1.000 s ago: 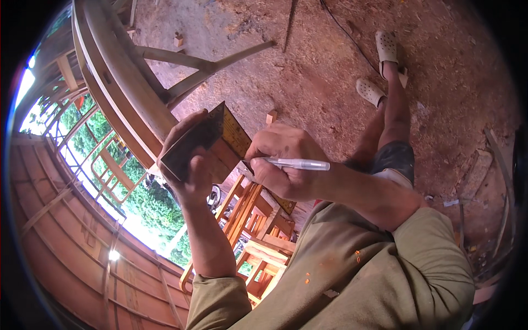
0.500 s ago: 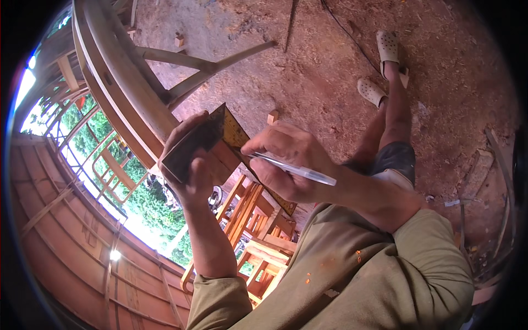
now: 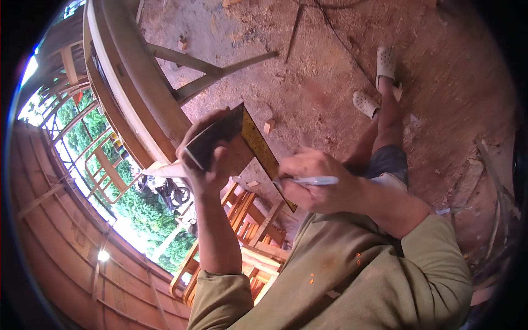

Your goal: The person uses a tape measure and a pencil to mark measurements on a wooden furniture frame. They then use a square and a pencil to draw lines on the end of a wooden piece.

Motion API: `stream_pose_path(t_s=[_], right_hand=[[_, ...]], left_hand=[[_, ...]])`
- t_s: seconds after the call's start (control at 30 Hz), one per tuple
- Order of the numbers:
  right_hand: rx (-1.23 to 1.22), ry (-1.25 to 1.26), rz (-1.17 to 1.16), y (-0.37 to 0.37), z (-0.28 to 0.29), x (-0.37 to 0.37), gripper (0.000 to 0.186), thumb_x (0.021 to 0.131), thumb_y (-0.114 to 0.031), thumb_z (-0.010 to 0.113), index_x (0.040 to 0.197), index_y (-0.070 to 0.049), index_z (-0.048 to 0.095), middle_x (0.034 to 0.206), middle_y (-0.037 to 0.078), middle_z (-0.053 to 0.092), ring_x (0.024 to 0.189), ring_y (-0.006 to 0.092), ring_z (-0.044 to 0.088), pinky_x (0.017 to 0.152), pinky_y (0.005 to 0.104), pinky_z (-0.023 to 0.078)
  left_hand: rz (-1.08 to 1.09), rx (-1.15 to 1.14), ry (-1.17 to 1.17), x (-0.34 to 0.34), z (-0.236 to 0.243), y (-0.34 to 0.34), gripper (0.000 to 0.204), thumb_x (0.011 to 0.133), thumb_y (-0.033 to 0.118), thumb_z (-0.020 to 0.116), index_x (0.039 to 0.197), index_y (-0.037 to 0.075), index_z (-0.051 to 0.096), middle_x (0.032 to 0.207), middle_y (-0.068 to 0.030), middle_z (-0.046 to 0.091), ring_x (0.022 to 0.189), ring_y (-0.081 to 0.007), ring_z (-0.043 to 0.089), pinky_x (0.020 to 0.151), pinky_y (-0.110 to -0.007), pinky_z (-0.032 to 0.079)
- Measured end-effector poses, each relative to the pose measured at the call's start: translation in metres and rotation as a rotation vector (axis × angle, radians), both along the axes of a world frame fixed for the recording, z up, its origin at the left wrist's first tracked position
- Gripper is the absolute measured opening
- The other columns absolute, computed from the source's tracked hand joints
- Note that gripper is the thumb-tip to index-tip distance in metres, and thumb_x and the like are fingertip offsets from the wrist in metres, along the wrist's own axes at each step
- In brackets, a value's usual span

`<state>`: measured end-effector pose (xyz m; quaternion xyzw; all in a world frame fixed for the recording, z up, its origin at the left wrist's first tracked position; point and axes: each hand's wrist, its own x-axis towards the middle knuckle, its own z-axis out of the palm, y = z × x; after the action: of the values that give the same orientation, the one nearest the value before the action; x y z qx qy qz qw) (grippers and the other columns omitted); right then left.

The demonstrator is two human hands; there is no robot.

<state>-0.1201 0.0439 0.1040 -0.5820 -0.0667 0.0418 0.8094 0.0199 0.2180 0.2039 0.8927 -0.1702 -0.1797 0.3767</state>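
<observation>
Square point(image 3: 266, 157), seen from the head view, is raised in front of the body, its yellow blade point(image 3: 258, 141) slanting from a top corner down and rightward toward the wearer's olive shirt point(image 3: 341, 275). Its dark stock point(image 3: 223, 135) has its long axis running from that same corner down to the left. A flat wooden piece point(image 3: 236, 157) sits within the square's angle. The left hand point(image 3: 206, 181) is closed around the stock, thumb across the near face and fingers wrapped over the far edge. On the square's right side, the right hand point(image 3: 318, 193) pinches a pen point(image 3: 322, 180) between thumb and forefinger; the pen lies nearly level, its rear end pointing right, away from the square. Those fingers hide the writing tip and sit over the blade's lower stretch, so whether tip and blade meet cannot be told.

Beyond the square, up and left, runs a long timber point(image 3: 129, 77) with a braced leg point(image 3: 206, 74). Below the square stand wooden frames point(image 3: 247, 220); below and left, a motorcycle point(image 3: 176, 193). A small wood block point(image 3: 269, 126) appears just right of the square's top corner, and pale clogs point(image 3: 386, 63) farther up and right.
</observation>
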Motion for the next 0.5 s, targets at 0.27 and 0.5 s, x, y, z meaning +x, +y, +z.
stream_pose_path(t_s=[0.27,0.5], right_hand=[[-0.112,0.550,-0.121,-0.109,-0.006,-0.024,0.019,0.098,-0.014,0.058,0.104,0.002,0.066,0.082,0.005,0.064,0.079,0.0117,0.061,0.073,0.0273,0.049],[-0.192,0.530,-0.377,-0.162,-0.022,-0.021,0.020,0.099,-0.018,0.058,0.109,-0.001,0.060,0.091,0.000,0.059,0.083,0.0070,0.052,0.073,0.0246,0.044]], left_hand=[[0.602,-0.571,-0.043,0.004,-0.006,0.029,0.058,0.089,0.031,0.056,0.129,-0.011,0.056,0.125,-0.0207,0.064,0.110,-0.0278,0.065,0.090,-0.035,0.054],[0.880,-0.700,-0.165,0.007,-0.014,0.022,0.047,0.104,0.031,0.044,0.133,-0.005,0.054,0.127,-0.0149,0.063,0.110,-0.0229,0.064,0.088,-0.033,0.056]])
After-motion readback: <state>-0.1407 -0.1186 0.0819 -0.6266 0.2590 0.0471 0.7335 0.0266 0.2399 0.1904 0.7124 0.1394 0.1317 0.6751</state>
